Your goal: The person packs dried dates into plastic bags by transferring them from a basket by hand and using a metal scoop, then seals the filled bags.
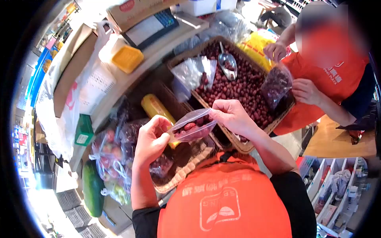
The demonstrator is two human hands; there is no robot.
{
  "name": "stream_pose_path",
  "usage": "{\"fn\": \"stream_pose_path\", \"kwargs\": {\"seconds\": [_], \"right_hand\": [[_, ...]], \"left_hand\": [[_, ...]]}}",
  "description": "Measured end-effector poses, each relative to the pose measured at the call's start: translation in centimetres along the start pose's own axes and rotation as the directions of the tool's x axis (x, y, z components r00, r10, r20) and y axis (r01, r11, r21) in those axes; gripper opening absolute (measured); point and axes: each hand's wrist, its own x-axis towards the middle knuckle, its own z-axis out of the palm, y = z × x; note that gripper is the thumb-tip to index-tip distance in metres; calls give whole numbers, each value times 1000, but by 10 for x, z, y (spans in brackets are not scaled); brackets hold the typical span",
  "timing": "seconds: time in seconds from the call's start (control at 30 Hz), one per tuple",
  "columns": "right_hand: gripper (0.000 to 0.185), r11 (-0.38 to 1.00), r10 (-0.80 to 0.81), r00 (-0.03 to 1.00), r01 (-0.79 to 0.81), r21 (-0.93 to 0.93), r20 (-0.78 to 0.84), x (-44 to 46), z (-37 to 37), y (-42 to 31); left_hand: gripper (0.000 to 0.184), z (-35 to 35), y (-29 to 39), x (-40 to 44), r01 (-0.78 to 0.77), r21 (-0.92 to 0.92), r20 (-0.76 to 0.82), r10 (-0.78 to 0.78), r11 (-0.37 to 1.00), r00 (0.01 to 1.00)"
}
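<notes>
Between my hands is a clear plastic bag [195, 134] with several dark red dates [190, 126] inside, its mouth spread wide. My left hand [152, 137] pinches the bag's left edge. At its right corner, my right hand [232, 115] grips the rim between thumb and fingers. Behind them stands a wicker basket [243, 147] heaped with loose dates [234, 89]. A metal scoop [227, 65] lies on the heap, and empty clear bags [194, 73] rest over the basket's left side.
A co-worker in an orange apron [317, 79] holds another bag of dates [276, 84] over the basket's right side. On the left are a yellow roll [158, 108], bagged fruit [109, 152], a large green gourd [93, 188] and a counter with a yellow tray [127, 59].
</notes>
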Motion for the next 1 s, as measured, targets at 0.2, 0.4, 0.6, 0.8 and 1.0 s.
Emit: {"fn": "stream_pose_path", "kwargs": {"seconds": [0.2, 0.4, 0.6, 0.8, 1.0], "right_hand": [[23, 988, 138, 982, -145, 52, 131, -21, 44, 70], [23, 850, 436, 878, -332, -409, 195, -43, 76, 117], [25, 932, 354, 916, -329, -154, 190, -35, 80, 123], [34, 933, 309, 832, -359, 21, 460, -32, 71, 129], [35, 980, -57, 891, 135, -143, 451, -31, 65, 136]], "left_hand": [[22, 4, -52, -40, 182, 64, 42, -185, 981, 982], [15, 29, -131, -67, 334, 104, 6, -336, 937, 942], [77, 29, -154, -88, 259, -294, 137, -228, 920, 964], [49, 64, -174, -93, -35, -44, -23, 34, 998, 999], [32, 68, -189, -101, -129, -42, -111, 123, 991, 986]]}}
